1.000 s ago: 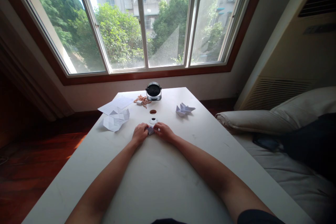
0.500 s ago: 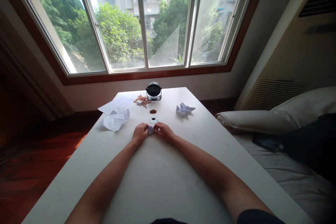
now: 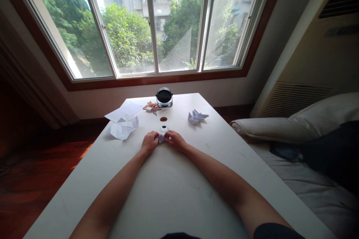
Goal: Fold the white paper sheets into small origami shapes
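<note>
On the white table [image 3: 174, 194] my left hand [image 3: 149, 142] and my right hand [image 3: 174, 140] meet over a small folded piece of paper [image 3: 160, 139]. Both hands have their fingers curled and pressed onto the paper, which lies on the tabletop between them. Only a small grey-white corner of it shows. Just beyond the hands lies a small white disc with a dark centre [image 3: 164, 128].
A folded paper figure [image 3: 197, 116] lies to the right, crumpled folded sheets [image 3: 123, 127] and a flat sheet [image 3: 125, 111] to the left. A small round fan [image 3: 164, 97], an orange cord bundle [image 3: 151, 106] and a brown disc [image 3: 163, 119] sit near the far edge. A bed with a pillow [image 3: 294, 119] borders the right.
</note>
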The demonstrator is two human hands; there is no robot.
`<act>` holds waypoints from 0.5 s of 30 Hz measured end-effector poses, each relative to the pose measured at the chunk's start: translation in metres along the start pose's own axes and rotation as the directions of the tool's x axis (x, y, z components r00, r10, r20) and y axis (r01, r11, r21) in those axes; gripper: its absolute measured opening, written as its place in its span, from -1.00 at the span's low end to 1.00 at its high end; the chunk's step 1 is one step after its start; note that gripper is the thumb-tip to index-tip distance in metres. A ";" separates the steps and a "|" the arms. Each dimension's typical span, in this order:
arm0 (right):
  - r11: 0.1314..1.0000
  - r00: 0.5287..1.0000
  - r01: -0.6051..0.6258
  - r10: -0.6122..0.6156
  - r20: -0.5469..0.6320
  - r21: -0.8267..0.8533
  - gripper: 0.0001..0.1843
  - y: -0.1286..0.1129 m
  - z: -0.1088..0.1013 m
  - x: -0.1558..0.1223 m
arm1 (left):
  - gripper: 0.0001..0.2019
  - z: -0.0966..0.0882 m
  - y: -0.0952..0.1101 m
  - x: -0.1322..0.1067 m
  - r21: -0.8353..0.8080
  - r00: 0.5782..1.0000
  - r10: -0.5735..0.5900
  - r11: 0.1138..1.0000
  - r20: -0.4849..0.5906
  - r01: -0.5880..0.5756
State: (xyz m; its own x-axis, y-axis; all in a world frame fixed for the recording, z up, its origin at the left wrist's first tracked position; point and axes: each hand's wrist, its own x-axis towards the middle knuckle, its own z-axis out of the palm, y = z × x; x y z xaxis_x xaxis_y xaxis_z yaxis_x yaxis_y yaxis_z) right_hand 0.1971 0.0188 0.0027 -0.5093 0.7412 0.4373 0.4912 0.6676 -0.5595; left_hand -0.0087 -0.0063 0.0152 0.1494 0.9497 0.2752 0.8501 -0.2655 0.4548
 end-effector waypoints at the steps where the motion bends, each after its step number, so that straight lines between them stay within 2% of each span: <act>1: 1.000 1.000 0.000 0.000 0.000 0.000 -0.87 0.000 0.000 0.000 | -0.74 0.000 0.000 0.000 -0.002 1.000 -0.002 1.000 0.000 0.002; 15: 1.000 1.000 -0.005 0.005 0.002 0.005 -0.89 0.000 0.000 0.001 | -0.74 0.002 -0.001 0.000 -0.001 1.000 0.000 1.000 -0.010 0.000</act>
State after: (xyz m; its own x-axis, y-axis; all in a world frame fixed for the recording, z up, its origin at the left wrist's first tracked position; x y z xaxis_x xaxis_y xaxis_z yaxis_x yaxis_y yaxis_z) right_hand 0.1964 0.0189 0.0032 -0.5079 0.7446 0.4331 0.4901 0.6633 -0.5655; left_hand -0.0088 -0.0055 0.0133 0.1445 0.9481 0.2833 0.8498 -0.2655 0.4554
